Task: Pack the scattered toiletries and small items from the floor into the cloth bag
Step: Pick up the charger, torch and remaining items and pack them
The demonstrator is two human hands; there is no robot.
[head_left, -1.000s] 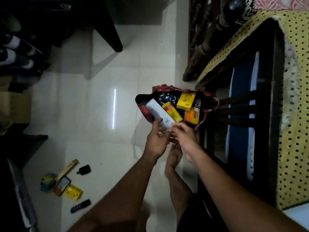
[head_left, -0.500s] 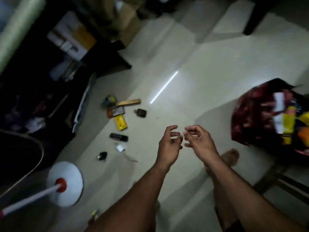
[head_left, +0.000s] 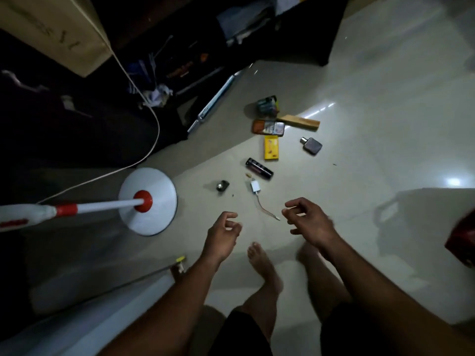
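Small items lie scattered on the pale tiled floor: a yellow box [head_left: 271, 147], a dark perfume bottle [head_left: 311, 145], a black tube [head_left: 259, 169], a white charger with cable [head_left: 255, 187], a small dark object [head_left: 222, 186], an orange-edged flat pack [head_left: 268, 128], a wooden stick [head_left: 299, 122] and a teal packet [head_left: 267, 105]. My left hand [head_left: 223, 236] and my right hand [head_left: 307, 221] hover empty above the floor just short of the charger cable, fingers loosely curled. Only a red corner of the cloth bag [head_left: 462, 240] shows at the right edge.
A white fan base with red collar and pole [head_left: 147, 201] stands left of the items, its cord running back to dark cluttered shelves [head_left: 180, 60]. A cardboard box [head_left: 51, 29] sits at top left. My bare feet [head_left: 262, 265] are below the hands.
My hands left the bag and the view swung left to the scattered items. The hands, empty, have spread apart and come nearer the charger; the bag has slid to the right edge.
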